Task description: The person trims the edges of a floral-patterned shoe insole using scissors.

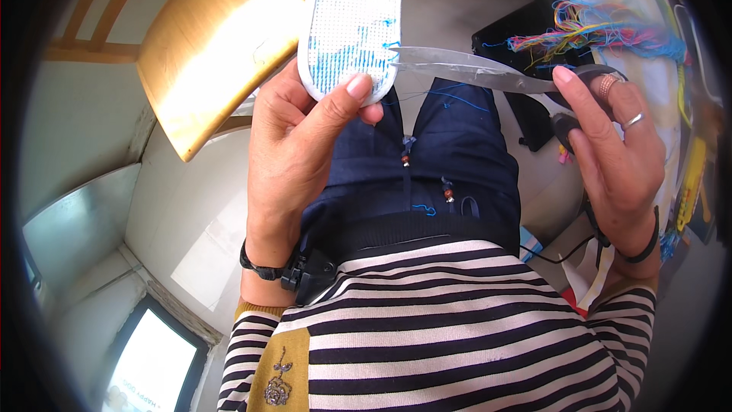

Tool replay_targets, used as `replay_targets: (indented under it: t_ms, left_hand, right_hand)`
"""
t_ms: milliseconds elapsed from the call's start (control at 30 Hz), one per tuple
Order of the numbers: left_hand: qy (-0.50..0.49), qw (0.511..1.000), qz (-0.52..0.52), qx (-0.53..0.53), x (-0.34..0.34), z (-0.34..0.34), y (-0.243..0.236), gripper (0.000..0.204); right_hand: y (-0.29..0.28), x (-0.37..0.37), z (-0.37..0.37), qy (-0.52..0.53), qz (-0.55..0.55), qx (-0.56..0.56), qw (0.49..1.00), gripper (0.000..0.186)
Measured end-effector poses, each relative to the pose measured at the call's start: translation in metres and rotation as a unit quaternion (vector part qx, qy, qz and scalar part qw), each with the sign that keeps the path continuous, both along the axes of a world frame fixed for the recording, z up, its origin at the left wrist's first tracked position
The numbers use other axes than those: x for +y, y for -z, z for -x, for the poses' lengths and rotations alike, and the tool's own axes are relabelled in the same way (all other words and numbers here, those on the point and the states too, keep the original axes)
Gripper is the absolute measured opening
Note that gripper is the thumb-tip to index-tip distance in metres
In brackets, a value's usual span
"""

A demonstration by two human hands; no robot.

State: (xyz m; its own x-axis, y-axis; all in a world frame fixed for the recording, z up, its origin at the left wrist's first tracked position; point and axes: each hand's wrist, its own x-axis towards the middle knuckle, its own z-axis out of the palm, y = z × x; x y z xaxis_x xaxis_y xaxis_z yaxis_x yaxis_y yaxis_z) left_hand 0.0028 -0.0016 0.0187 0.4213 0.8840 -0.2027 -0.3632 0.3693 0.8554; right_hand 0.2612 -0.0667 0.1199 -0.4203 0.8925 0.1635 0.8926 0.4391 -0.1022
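Black-framed panel (152,351) bears lettering (143,395); left fingers (341,107) pinch the white insole (354,8).

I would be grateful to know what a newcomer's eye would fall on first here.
Probably the white mesh insole with blue stitching at top centre, held in the left hand, with the scissors in the right hand pointing at its right edge. Next come the tangled multicoloured threads at upper right and the sunlit wooden chair at upper left.
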Motion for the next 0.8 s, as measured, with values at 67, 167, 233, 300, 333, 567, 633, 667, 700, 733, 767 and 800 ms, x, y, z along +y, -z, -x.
replay_targets:
  t_ms: [67,167,233,300,333,567,633,667,700,733,767,800]
  left_hand:
    - [-0.001,1.000,0.000,0.001,0.000,-0.001,-0.001,0.028]
    - [-0.001,1.000,-0.001,0.003,0.000,-0.002,-0.002,0.029]
    - [0.001,1.000,-0.002,0.003,0.000,-0.003,-0.002,0.029]
    - [0.003,1.000,-0.004,0.016,-0.001,-0.002,-0.002,0.029]
    - [0.004,1.000,-0.004,0.017,-0.001,-0.003,-0.003,0.029]
    - [0.016,1.000,0.017,0.002,-0.001,-0.004,-0.006,0.028]
    - [0.016,0.999,0.032,-0.010,0.000,-0.003,-0.005,0.027]
    - [0.021,0.998,0.039,-0.035,0.001,-0.002,-0.003,0.027]
    - [0.025,0.997,0.046,-0.060,0.001,-0.001,-0.001,0.027]
    - [0.025,0.997,0.046,-0.060,0.001,-0.001,-0.001,0.027]
    - [0.025,0.996,0.055,-0.063,0.001,-0.001,-0.002,0.028]
    - [0.025,0.995,0.063,-0.066,0.001,-0.001,-0.002,0.028]
  right_hand:
    - [-0.001,0.000,0.000,0.000,0.000,-0.003,1.000,0.061]
    - [-0.004,0.001,-0.002,-0.002,0.001,-0.016,1.000,0.060]
    - [-0.005,0.002,-0.003,-0.019,-0.017,-0.032,0.999,0.060]
    - [-0.007,0.004,-0.002,-0.027,-0.028,-0.045,0.998,0.060]
    - [-0.009,0.005,-0.002,-0.028,-0.030,-0.049,0.998,0.060]
    - [-0.019,0.014,-0.008,-0.070,-0.036,-0.103,0.992,0.061]
    - [-0.016,0.015,-0.008,-0.073,-0.021,-0.087,0.993,0.060]
    - [-0.015,0.014,-0.008,-0.074,-0.017,-0.083,0.994,0.060]
    - [-0.012,0.013,-0.006,-0.052,0.008,-0.042,0.998,0.058]
    - [-0.008,0.011,-0.005,-0.030,0.033,-0.002,0.999,0.056]
    - [-0.004,0.010,-0.005,-0.030,0.032,-0.001,0.999,0.056]
    - [0.000,0.009,-0.006,-0.010,0.056,0.040,0.998,0.054]
